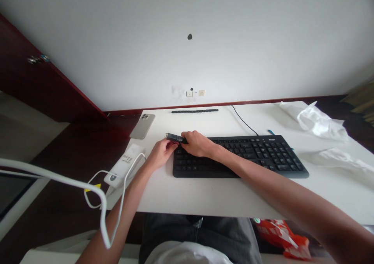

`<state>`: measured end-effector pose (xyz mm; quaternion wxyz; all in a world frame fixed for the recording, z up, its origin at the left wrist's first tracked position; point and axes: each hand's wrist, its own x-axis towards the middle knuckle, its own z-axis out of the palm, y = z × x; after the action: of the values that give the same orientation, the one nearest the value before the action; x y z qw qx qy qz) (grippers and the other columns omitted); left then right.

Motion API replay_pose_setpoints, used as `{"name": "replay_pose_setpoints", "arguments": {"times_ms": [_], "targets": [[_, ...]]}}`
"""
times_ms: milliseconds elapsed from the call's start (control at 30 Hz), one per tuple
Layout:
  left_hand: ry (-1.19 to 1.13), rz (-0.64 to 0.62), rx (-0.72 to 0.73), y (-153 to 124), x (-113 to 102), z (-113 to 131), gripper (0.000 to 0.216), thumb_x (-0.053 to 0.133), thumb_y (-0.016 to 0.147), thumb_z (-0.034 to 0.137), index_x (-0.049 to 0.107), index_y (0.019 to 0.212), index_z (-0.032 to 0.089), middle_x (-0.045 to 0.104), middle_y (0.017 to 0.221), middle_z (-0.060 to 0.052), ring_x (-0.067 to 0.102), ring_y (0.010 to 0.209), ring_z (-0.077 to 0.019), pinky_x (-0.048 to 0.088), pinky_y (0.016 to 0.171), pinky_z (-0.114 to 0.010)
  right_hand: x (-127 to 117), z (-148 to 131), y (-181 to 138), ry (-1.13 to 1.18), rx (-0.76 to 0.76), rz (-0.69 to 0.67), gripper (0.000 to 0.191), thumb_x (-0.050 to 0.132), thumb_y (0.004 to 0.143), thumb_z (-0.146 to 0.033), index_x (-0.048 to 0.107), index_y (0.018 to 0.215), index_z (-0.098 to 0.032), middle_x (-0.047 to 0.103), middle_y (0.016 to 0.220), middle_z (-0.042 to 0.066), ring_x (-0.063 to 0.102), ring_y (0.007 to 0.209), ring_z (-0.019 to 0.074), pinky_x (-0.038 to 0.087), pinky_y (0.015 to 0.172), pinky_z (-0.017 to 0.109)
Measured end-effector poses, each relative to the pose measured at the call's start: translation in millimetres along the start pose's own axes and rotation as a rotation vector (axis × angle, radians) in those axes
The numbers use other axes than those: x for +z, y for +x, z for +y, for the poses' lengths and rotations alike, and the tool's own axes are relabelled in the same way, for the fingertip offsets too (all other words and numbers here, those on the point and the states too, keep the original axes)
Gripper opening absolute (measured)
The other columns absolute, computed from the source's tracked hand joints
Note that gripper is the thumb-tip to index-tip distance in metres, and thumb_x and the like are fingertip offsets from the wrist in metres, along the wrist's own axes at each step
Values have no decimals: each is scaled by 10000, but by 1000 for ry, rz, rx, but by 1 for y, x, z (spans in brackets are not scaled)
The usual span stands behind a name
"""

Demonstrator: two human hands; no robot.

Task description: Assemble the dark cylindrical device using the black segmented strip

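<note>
Over the left end of a black keyboard, my right hand is closed around what looks like a small bundle of slim black pens. Their narrow, pale-tipped ends point left. My left hand is just below those ends, beside the keyboard's upper left corner. Its thumb and fingers are pinched together, and what sits between them is too small to make out. The keyboard lies flat on the white table, and my right forearm crosses above its keys.
A phone lies face down at the back left. Nearer stands a white power strip with white cables. A thin dark strip lies along the far edge. Crumpled translucent plastic covers the right side; a blue-capped pen lies behind the keyboard.
</note>
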<state>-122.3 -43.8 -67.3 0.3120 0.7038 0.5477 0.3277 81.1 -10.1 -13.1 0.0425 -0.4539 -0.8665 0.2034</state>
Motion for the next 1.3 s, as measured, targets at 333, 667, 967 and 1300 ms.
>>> {"name": "replay_pose_setpoints", "arguments": {"times_ms": [333,667,967,1300], "targets": [[-56,-3,48,-1,0,4,240,592,957,396,666,944,167,714,884,-40,647,813,-186,500,764,-282,-7,4,1,498,-73,-38,434,541,989,-520,579,719,-182,651,596,18,600,573,141,427,626,250],[-27,7,79,1,0,5,189,526,980,297,676,974,182,737,968,-56,676,900,-197,514,850,-296,0,6,4,670,-18,-90,479,577,950,-438,540,554,-171,616,515,20,556,443,105,449,535,228],[-96,-34,63,-2,1,5,186,542,982,319,667,980,180,723,979,-60,666,920,-197,513,861,-294,0,4,4,756,10,-115,486,608,944,-462,558,565,-160,634,542,32,561,436,109,453,503,239],[8,-22,112,-1,1,8,209,491,1008,318,634,912,199,707,929,-47,658,889,-196,508,853,-299,5,-2,1,602,-165,109,484,478,993,-399,520,561,-184,603,562,3,572,585,118,457,707,240]]}}
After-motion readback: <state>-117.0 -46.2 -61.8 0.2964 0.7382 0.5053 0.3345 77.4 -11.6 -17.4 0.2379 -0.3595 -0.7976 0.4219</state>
